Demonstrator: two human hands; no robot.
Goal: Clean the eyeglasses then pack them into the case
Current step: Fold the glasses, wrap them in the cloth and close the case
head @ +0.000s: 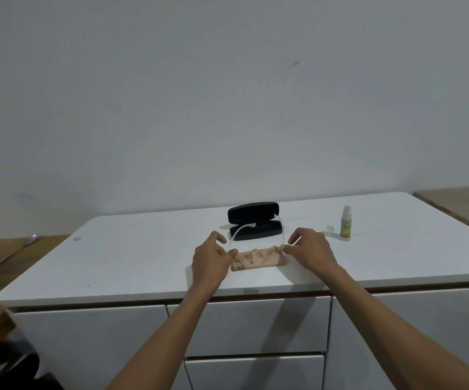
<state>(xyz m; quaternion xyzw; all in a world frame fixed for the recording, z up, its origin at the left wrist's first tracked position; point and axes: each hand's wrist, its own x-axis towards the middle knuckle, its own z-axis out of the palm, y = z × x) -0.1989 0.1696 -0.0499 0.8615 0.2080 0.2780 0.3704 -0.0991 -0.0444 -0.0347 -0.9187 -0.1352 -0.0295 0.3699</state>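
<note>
Clear-framed eyeglasses (240, 231) stand on the white cabinet top (132, 257), temples unfolded and pointing away toward the case. Their front is draped with a pinkish-brown patterned cloth (256, 258). My left hand (213, 258) pinches the left corner of the frame and cloth. At the right corner, my right hand (310, 249) does the same. Just behind the glasses lies a black eyeglass case (253, 220), open, its lid raised toward the wall.
A small spray bottle (346, 222) with a green label stands at the right, its clear cap (330, 228) beside it. A small object (77, 238) lies far left. Wooden surfaces flank the cabinet; drawers sit below its front edge.
</note>
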